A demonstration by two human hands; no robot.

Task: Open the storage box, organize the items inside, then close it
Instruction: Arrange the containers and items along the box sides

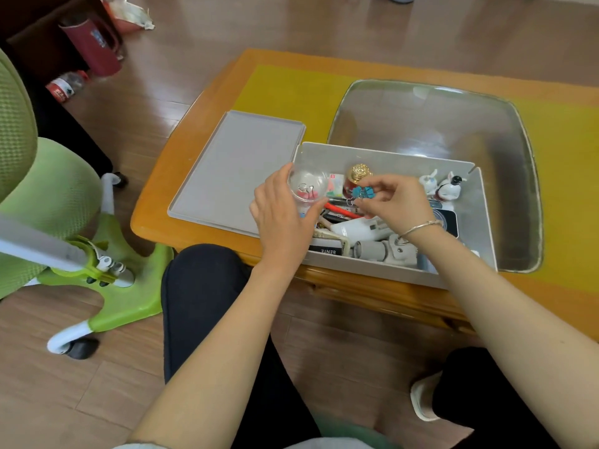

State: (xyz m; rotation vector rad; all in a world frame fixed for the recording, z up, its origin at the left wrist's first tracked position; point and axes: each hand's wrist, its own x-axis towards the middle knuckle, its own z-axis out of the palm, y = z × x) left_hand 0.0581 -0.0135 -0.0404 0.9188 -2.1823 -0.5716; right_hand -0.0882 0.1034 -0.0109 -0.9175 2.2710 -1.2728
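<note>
Two hands over open box [389, 157] | left hand [282, 218] grips clear cup [306, 186] | right hand [395, 202] fingers pinch blue clips [363, 192]

head view, looking down, near table [194, 176]

Matt grey plastic box [385, 157], clear glossy cup [306, 186], glossy wooden table [168, 176]

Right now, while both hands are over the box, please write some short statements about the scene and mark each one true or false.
1. The storage box is open. True.
2. The lid lies on the table to the box's right. False: it lies to its left.
3. The left hand holds a clear cup. True.
4. The right hand is empty. False: it pinches blue binder clips.
5. The cup is empty. False: pink clips lie in it.
</note>
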